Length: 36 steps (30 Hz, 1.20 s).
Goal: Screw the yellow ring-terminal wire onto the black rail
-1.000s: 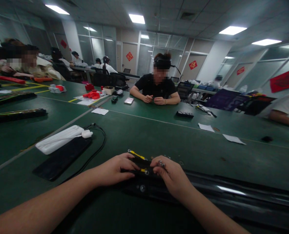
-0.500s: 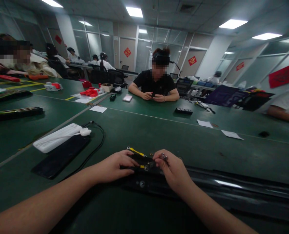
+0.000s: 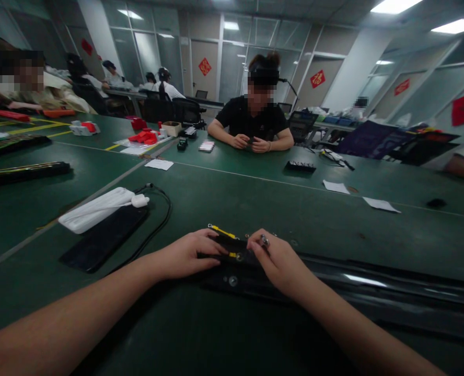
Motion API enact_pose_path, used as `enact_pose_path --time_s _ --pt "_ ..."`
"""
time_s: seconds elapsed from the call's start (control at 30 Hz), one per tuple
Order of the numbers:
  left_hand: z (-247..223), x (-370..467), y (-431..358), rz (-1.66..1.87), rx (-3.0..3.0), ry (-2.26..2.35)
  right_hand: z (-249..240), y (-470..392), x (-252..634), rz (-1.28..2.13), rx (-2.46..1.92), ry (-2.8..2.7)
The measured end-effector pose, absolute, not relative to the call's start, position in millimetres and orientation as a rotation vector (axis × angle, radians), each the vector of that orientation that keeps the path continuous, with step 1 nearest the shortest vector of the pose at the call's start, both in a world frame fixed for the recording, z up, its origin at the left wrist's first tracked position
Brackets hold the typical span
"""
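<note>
A long glossy black part (image 3: 357, 279) lies on the green table, running from between my hands to the right edge. My left hand (image 3: 190, 254) rests on its left end, fingers closed around something I cannot make out. My right hand (image 3: 273, 258) is curled above the same end, with a small shiny metal piece (image 3: 264, 240) held in its fingers. Between the hands a yellow wire end (image 3: 232, 255) meets a round metal fastener (image 3: 239, 257). Another yellow wire (image 3: 222, 231) with a ring terminal lies just beyond. Nearer me, a screw head (image 3: 232, 281) shows on the black part.
To the left lie a white pack (image 3: 96, 209), a dark flat slab (image 3: 104, 240) and a looped black cable (image 3: 165, 219). Across the table a person (image 3: 257, 112) handles a small object. Red parts (image 3: 143, 137), paper slips (image 3: 336, 187) and a black block (image 3: 300, 166) sit farther off.
The view has tilted down slightly. My right hand has lifted off the fastener with the metal piece, so the fastener now shows more plainly. My left hand has stayed in place.
</note>
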State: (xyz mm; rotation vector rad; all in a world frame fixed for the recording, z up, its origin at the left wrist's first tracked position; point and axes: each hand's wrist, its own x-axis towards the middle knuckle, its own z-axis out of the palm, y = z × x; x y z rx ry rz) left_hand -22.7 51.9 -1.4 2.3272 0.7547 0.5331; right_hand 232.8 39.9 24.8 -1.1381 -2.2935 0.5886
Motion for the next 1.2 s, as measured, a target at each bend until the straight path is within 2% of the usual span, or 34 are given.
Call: enact_pose_path --time_s 0.37,1.2 --pt "-3.2 -23.2 51.7 0.603 2.31 0.715 22.9 40.4 239.2 0.771 -0.91 -2.206" --pt "3.3 -22.3 50.3 0.545 2.311 0.735 28.0 39.3 237.5 0.796 -0.966 -2.279"
